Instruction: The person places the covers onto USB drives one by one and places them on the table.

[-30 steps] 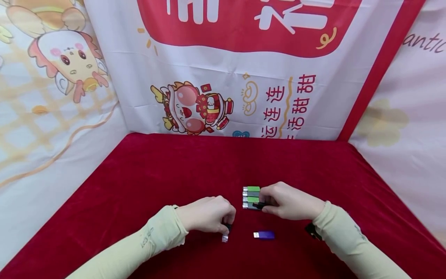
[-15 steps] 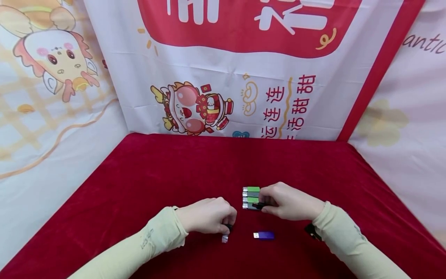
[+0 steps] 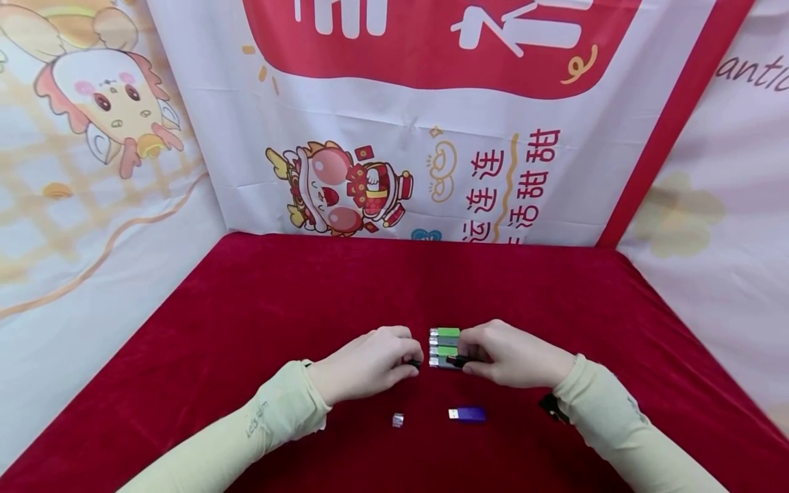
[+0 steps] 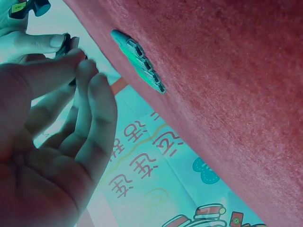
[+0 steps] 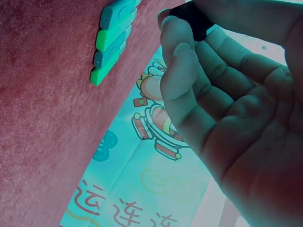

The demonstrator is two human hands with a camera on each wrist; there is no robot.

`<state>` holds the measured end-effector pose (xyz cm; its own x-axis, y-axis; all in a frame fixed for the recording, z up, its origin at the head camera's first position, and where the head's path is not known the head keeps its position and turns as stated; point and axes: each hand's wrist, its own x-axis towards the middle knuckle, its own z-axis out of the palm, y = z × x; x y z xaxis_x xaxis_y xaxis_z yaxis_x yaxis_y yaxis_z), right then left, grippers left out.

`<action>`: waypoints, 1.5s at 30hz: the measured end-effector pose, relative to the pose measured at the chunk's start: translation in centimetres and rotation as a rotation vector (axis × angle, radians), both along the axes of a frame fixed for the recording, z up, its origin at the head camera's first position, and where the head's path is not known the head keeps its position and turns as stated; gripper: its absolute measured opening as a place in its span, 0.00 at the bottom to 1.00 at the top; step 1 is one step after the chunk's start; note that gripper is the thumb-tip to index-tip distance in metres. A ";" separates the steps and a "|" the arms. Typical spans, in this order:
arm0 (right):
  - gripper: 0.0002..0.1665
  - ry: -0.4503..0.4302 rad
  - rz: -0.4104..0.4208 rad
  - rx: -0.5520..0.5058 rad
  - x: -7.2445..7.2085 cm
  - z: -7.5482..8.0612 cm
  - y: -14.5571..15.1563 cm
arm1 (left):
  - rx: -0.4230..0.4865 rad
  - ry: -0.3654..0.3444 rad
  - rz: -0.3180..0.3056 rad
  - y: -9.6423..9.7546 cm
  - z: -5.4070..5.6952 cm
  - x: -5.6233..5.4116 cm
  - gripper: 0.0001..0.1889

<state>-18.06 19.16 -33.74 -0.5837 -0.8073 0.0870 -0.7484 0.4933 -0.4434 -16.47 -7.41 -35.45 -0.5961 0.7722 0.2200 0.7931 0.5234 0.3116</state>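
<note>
My left hand pinches a small black piece between thumb and fingertips, mostly hidden by the fingers. To its right, my right hand pinches another small black piece, its tip pointing left. That tip overlaps the nearest of several green and grey USB sticks, which lie side by side with silver plugs to the left. In the left wrist view the two hands' fingertips appear close together. A purple USB stick lies nearer me. Left of it is a small shiny silver piece.
A red velvet cloth covers the table. Behind it hangs a white and red printed backdrop, with printed cloth walls at left and right. A black item shows at my right sleeve cuff.
My left hand has lifted away from the silver piece and moved up toward the right hand with its black piece. The silver piece stays put. My right hand has barely moved.
</note>
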 end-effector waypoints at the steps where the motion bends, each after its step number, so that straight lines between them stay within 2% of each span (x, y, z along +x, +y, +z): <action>1: 0.08 -0.003 0.001 -0.001 0.0 0.0 0.0 | 0.019 0.009 0.004 0.0 0.0 0.0 0.04; 9: 0.07 0.013 -0.011 -0.020 0.0 0.0 -0.2 | 0.172 0.017 0.033 0.3 0.3 0.2 0.06; 17: 0.11 0.047 -0.012 -0.069 0.0 0.1 -0.3 | 0.232 -0.002 0.056 0.9 0.4 0.2 0.04; 32: 0.12 0.091 -0.004 -0.121 0.5 0.6 -0.2 | 0.204 -0.001 0.041 1.7 0.5 0.1 0.03; 36: 0.12 0.074 -0.013 -0.125 0.8 0.7 -0.4 | 0.199 0.001 0.039 1.8 0.4 0.1 0.03; 45: 0.10 0.105 0.007 -0.144 0.9 0.0 -0.5 | 0.218 -0.024 0.020 1.9 0.2 -0.1 0.03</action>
